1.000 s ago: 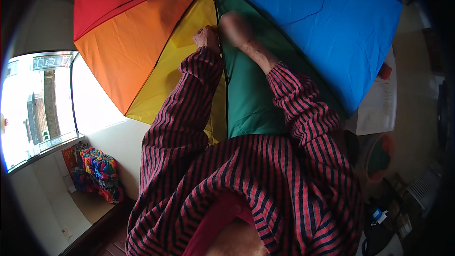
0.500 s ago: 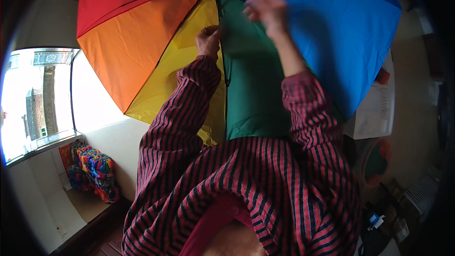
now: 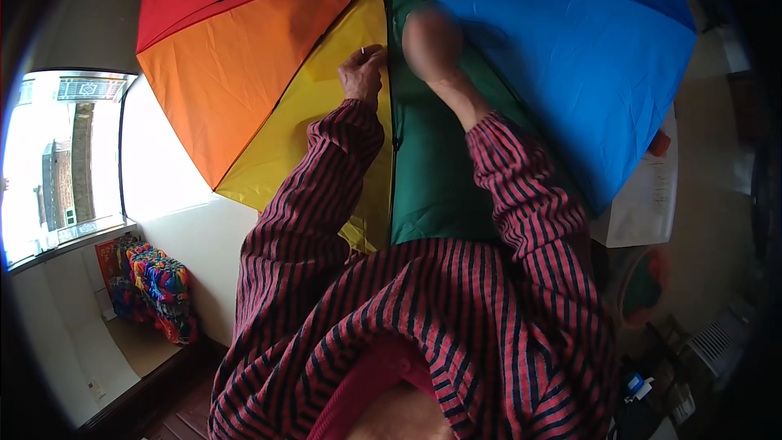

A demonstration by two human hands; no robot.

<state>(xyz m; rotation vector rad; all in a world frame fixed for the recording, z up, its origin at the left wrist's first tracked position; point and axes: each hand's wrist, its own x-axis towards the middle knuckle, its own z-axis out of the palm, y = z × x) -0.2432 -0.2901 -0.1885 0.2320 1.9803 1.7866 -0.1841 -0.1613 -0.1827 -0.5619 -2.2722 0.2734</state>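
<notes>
An open rainbow umbrella (image 3: 269,65) with red, orange, yellow, green and blue panels fills the upper view, its inside facing me. My left hand (image 3: 362,73), a ring on one finger, is closed around the dark shaft (image 3: 393,171) between the yellow and green panels. My right hand (image 3: 432,41) is raised against the green panel (image 3: 432,187) just right of the shaft. It is motion-blurred, so its fingers cannot be made out. Both arms wear red and dark striped sleeves.
A bright window (image 3: 65,163) is on the left, above a ledge with a multicoloured bundle (image 3: 159,293). A white sheet or box (image 3: 643,195) sits right of the umbrella. A round basket (image 3: 648,285) and a white radiator (image 3: 717,342) are at lower right.
My right hand swung up to the right onto the blue panel, then came back down left onto the green panel. My left hand kept its hold on the shaft.
</notes>
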